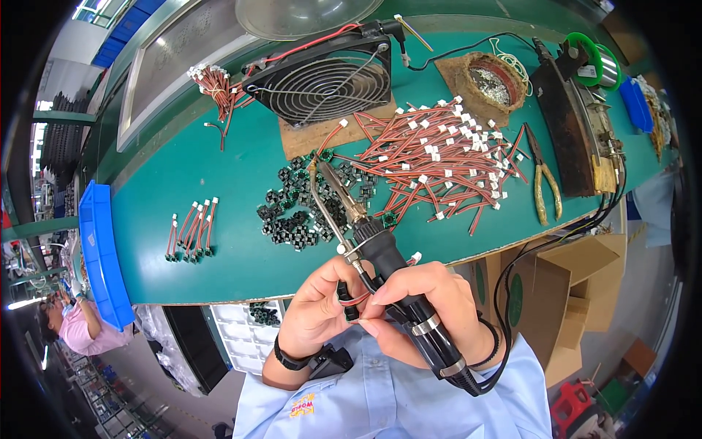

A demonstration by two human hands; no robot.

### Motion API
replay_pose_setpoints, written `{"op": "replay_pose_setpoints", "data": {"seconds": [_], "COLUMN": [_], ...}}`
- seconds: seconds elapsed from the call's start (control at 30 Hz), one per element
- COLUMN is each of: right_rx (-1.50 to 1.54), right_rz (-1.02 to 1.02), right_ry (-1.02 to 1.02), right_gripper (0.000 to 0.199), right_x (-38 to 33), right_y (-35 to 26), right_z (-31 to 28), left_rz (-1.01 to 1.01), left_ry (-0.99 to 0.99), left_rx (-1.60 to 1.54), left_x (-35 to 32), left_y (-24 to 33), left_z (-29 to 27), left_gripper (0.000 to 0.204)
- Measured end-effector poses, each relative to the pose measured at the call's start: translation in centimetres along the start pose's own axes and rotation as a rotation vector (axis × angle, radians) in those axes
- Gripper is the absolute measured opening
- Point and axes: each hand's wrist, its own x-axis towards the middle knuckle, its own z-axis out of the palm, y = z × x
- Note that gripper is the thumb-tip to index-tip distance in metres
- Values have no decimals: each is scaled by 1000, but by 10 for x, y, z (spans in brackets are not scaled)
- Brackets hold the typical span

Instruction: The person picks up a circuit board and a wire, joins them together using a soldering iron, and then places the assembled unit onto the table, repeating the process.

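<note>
My right hand is wrapped round a black soldering iron with a thin metal solder-feed tube alongside. The iron's tip points up and away, over a pile of small black-and-green circuit boards. My left hand is closed just below the iron's front end, its fingertips pinching a small dark part. A short red-and-black wire shows between the fingertips of both hands. What exactly the left fingers grip is partly hidden.
Many red-and-black wire leads with white connectors lie right of the boards. Several wired boards lie left. A black fan, solder-scrap dish, pliers and solder spool stand around. A blue bin is at the left edge.
</note>
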Motion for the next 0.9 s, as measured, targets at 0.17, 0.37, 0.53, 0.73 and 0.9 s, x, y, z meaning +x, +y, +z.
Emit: {"op": "replay_pose_setpoints", "data": {"seconds": [0.17, 0.37, 0.53, 0.73, 0.9], "right_rx": [28, 32, 36, 42, 63], "right_rz": [25, 14, -3, -1, 14], "right_ry": [-24, -12, -6, 1, -25], "right_gripper": [39, 39, 38, 38, 37], "right_x": [0, 0, 1, 1, 1], "right_y": [1, 1, 2, 2, 2], "right_z": [-1, 0, -1, -1, -3], "left_rz": [14, 2, 7, 20, 20], "left_ry": [19, 13, 47, -7, 15], "left_rx": [30, 18, 36, 49, 80], "left_x": [-1, -2, 0, 2, 2], "left_y": [-1, 0, 0, 1, 1], "left_z": [-1, -2, 3, 5, 6], "left_gripper": [28, 28, 28, 27, 28]}}
